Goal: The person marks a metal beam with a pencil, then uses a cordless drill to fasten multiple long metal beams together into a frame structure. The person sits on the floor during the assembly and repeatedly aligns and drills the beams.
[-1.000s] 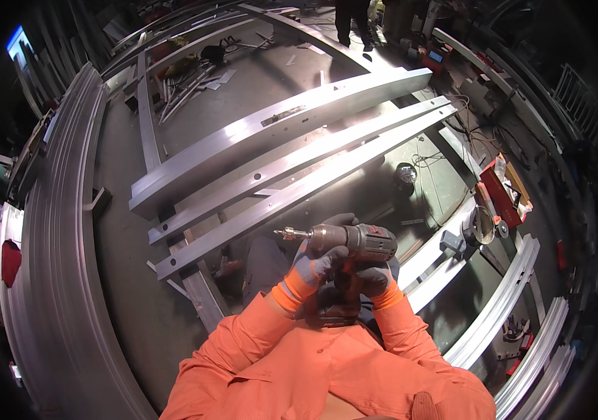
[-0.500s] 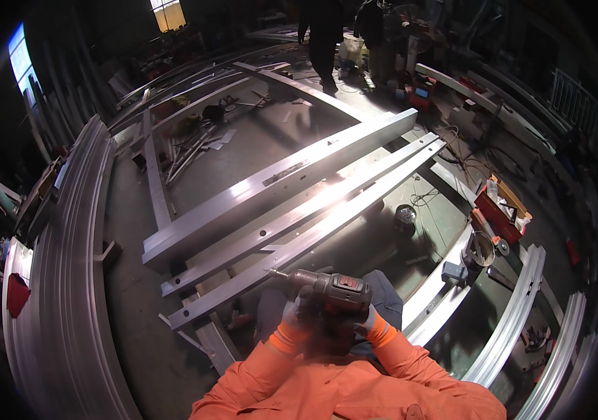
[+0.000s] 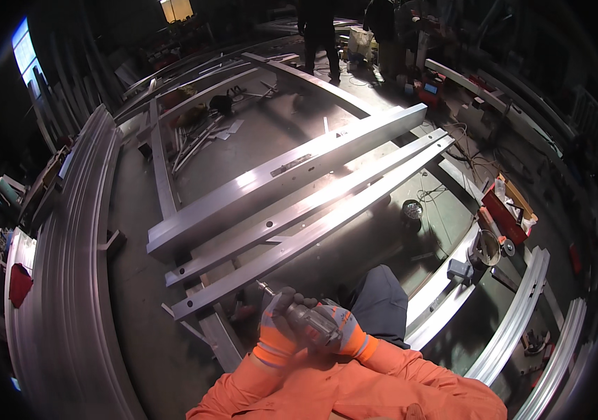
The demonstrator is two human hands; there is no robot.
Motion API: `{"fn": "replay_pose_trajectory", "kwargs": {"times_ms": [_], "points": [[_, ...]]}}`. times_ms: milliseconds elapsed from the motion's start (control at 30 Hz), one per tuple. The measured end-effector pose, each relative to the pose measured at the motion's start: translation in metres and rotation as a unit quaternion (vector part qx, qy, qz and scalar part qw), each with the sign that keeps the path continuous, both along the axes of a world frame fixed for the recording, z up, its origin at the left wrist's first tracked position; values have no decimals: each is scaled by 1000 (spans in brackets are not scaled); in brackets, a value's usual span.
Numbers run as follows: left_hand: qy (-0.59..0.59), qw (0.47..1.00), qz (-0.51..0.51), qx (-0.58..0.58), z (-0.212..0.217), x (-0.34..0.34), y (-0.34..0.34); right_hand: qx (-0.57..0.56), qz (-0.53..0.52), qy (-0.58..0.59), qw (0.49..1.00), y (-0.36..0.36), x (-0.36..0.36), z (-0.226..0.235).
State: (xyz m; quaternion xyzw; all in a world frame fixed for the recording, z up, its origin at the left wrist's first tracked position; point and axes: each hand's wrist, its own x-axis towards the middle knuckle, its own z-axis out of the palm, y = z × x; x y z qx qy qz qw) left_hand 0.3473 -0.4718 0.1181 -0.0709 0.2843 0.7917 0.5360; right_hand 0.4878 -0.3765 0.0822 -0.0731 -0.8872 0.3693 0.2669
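A cordless drill (image 3: 315, 326) is held close to my chest, its thin bit pointing up and to the left. My left hand (image 3: 276, 332), in a grey and orange work glove, is closed round the drill's front part. From the other side my right hand (image 3: 347, 333), gloved alike, grips the drill near its rear; its handle is hidden. Just beyond the bit lies the nearest long aluminium bar (image 3: 292, 249), apart from the bit. A second bar with round holes (image 3: 313, 208) runs beside it, and behind them rests a thicker aluminium beam with a slot (image 3: 257, 183).
Long stacked profiles (image 3: 75, 266) line the left side. To the right are a red toolbox (image 3: 507, 210), a bucket (image 3: 486, 249) and more aluminium profiles (image 3: 516, 322). A metal can (image 3: 412, 210) stands on the floor by cables. Two people (image 3: 318, 38) stand at the back.
The drill has dropped closer to my body and turned, its bit now angled upward. My right hand has come up onto the drill's side. The view has shifted slightly.
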Motion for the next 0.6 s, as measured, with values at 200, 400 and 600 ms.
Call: {"fn": "replay_pose_trajectory", "kwargs": {"times_ms": [200,400,600], "points": [[8,998,-17,-53,19,1,-1,5,-19,-8,1000,9,3,22],[506,857,-29,-94,4,-8,3,-149,23,-7,989,10,1,10],[663,740,-68,-85,41,2,-3,-80,82,84,990,8,-6,12]]}}
